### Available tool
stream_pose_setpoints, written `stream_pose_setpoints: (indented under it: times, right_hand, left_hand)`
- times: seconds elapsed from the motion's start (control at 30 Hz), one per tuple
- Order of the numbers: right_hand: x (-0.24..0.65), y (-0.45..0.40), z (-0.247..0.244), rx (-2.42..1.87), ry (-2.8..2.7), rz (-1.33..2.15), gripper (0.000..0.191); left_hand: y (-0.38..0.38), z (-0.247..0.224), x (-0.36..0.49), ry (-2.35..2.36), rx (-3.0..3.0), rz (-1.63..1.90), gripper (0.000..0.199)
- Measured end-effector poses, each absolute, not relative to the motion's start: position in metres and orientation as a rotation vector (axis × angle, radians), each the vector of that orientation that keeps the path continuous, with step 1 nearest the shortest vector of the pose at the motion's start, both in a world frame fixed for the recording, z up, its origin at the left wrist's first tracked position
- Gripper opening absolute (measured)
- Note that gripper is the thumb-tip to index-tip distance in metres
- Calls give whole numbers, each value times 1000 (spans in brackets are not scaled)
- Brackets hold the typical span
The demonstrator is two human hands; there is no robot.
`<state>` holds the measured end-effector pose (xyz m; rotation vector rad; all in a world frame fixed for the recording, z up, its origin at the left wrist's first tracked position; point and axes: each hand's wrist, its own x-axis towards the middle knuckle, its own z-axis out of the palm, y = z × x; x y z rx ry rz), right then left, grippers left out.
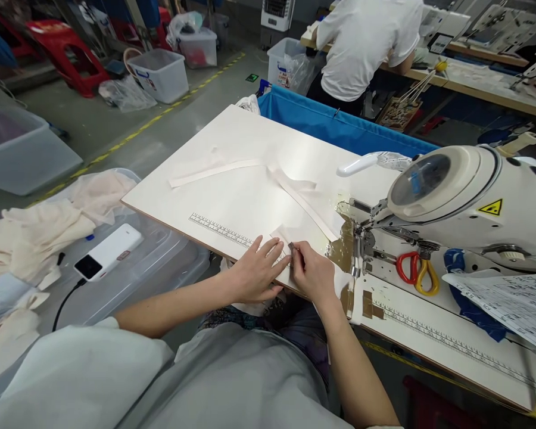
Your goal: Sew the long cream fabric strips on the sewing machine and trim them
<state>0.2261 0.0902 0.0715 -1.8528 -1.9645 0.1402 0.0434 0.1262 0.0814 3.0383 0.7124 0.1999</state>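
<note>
My left hand (261, 269) lies flat near the front edge of the white sewing table (232, 137), fingers stretched over a small pale fabric piece (282, 232). Right beside it, my right hand (313, 273) is closed in a pinch at that piece. A tiny dark tip shows at its fingers, too small to name. Beyond my hands lies a long pale fabric strip (218, 173), and another strip (310, 208) runs toward the sewing machine (455, 190). The machine's needle area stands just right of my right hand.
Red and yellow-handled scissors (417, 273) lie beneath the machine arm, near printed sheets (509, 304). To the left, a white device (109, 252) with a cable and heaped pale fabric (31, 238) rest on a plastic bin lid. A blue cloth bin (330, 122) borders the table; a person (366, 42) sits beyond.
</note>
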Motion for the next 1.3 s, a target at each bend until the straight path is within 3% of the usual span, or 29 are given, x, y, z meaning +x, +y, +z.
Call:
stream_pose_setpoints:
  times: [0.23,0.47,1.1,1.3]
  right_hand:
    - [239,70,77,-1842,-2005,109,27]
    - [236,42,82,-1865,-1665,210,25]
    - [232,65,74,-1843,-1973,-95,26]
    - [252,36,88,-1846,-1859,155,21]
  left_hand:
    - [125,87,44,740,3027,119,68]
    - [122,80,47,644,3019,180,67]
    - [114,100,54,626,3027,-50,70]
    - [109,98,55,671,3023,-34,71]
